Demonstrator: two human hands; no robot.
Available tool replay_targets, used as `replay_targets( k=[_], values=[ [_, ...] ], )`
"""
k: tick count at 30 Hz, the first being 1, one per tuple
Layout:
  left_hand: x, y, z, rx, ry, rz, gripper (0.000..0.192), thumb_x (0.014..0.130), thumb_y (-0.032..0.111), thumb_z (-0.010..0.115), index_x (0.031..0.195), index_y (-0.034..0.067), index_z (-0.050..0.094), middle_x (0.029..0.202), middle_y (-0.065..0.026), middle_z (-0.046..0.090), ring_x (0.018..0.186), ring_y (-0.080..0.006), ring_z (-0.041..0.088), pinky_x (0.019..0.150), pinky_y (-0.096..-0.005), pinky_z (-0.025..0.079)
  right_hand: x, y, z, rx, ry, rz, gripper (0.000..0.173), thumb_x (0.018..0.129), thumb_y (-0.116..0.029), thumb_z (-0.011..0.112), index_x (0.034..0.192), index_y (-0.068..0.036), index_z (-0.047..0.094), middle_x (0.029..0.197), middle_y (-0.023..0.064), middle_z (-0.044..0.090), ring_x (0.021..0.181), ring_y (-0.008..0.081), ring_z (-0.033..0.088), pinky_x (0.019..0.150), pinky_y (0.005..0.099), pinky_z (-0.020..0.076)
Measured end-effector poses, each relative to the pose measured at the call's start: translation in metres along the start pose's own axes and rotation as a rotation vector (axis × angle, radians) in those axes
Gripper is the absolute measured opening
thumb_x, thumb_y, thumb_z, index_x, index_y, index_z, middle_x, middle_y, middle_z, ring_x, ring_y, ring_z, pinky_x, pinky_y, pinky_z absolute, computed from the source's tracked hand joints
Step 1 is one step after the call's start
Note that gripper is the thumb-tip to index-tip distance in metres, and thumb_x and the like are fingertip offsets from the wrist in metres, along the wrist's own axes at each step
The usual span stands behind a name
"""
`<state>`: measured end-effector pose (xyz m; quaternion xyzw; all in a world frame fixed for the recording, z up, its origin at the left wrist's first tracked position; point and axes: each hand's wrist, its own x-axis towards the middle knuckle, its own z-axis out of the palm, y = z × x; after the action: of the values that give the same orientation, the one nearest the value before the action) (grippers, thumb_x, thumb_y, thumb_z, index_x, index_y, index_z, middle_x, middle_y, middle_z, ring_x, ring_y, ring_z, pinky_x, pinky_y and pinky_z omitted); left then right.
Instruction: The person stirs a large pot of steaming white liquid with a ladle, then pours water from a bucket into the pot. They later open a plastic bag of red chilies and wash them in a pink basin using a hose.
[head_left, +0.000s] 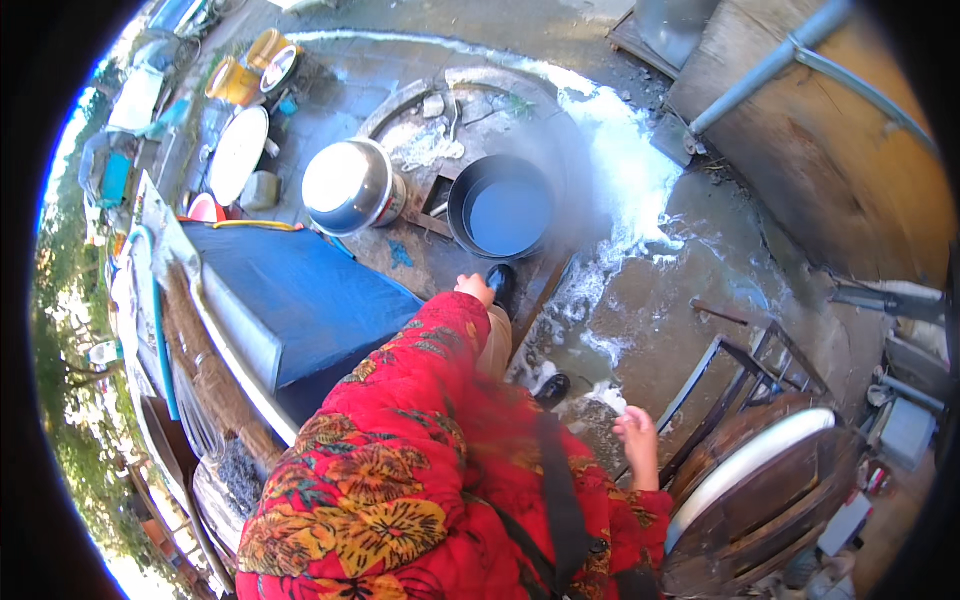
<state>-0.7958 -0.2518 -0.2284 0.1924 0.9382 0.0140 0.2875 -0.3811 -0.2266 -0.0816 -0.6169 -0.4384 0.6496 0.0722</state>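
Note:
My left hand hangs in front of me near a dark shoe; its fingers look partly curled, and the palm is hidden. Just beyond the shoe stands a dark round bucket, with bluish liquid inside. Left of it, a shiny metal basin sits bottom-up on a pale bucket. Out to the right, my right hand is raised with loosely bent fingers and nothing visible in it. It is near a dark metal frame and a round wooden tabletop standing on edge.
White foam or ice spreads over the wet ground. A blue panel lies close on the left. Yellow buckets and a white round lid stand farther off. A large board with a metal pipe is at the right.

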Motion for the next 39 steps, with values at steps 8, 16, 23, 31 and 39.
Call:
replay_targets(
  k=[8,16,23,31,39],
  values=[
    [0.035,-0.016,-0.025,-0.077,-0.130,-0.081,0.028,0.075,0.026,0.063,0.099,0.012,0.064,0.112,-0.0185,0.054,0.102,-0.0373,0.054,0.090,-0.0422,0.045,0.099,-0.081,0.087,-0.060,-0.152,0.107,0.024,0.093,-0.023,0.049,0.102,-0.004,0.060,0.089,0.0066,0.064,0.073,0.0111,0.060,0.067,0.0231,0.0478],
    [0.042,-0.053,-0.048,-0.242,-0.066,-0.327,0.032,0.075,0.029,0.063,0.103,0.013,0.064,0.115,-0.0174,0.055,0.108,-0.0356,0.053,0.090,-0.0448,0.044,0.195,-0.151,0.100,-0.125,-0.428,0.055,0.022,0.092,-0.021,0.054,0.104,-0.003,0.059,0.086,0.0057,0.065,0.067,0.0097,0.059,0.060,0.0213,0.0466],
    [0.015,-0.040,-0.016,-0.466,0.035,-0.385,0.045,0.072,0.025,0.066,0.107,-0.001,0.058,0.112,-0.0224,0.056,0.108,-0.0351,0.053,0.094,-0.0398,0.042,0.281,-0.174,0.068,-0.140,-0.455,0.129,0.023,0.091,-0.023,0.052,0.108,-0.008,0.057,0.085,0.0045,0.064,0.067,0.0103,0.060,0.058,0.0225,0.0491],
    [0.149,-0.014,0.034,-0.545,0.077,-0.418,0.069,0.072,0.029,0.068,0.128,-0.003,0.043,0.126,-0.0263,0.047,0.120,-0.0356,0.045,0.101,-0.0383,0.036,0.375,-0.125,0.104,-0.067,-0.468,0.234,0.036,0.091,-0.023,0.053,0.124,-0.008,0.048,0.099,0.0047,0.061,0.077,0.0117,0.060,0.065,0.0253,0.0504],
    [0.302,-0.048,0.063,-0.951,0.123,-0.305,0.056,0.075,0.016,0.064,0.125,-0.003,0.047,0.108,-0.0184,0.062,0.105,-0.0285,0.058,0.092,-0.0331,0.042,0.488,-0.083,0.270,-0.476,-0.066,-0.175,0.061,0.086,-0.018,0.059,0.134,0.001,0.029,0.122,0.0244,0.046,0.112,0.0351,0.047,0.096,0.0397,0.0368]
  ],
)
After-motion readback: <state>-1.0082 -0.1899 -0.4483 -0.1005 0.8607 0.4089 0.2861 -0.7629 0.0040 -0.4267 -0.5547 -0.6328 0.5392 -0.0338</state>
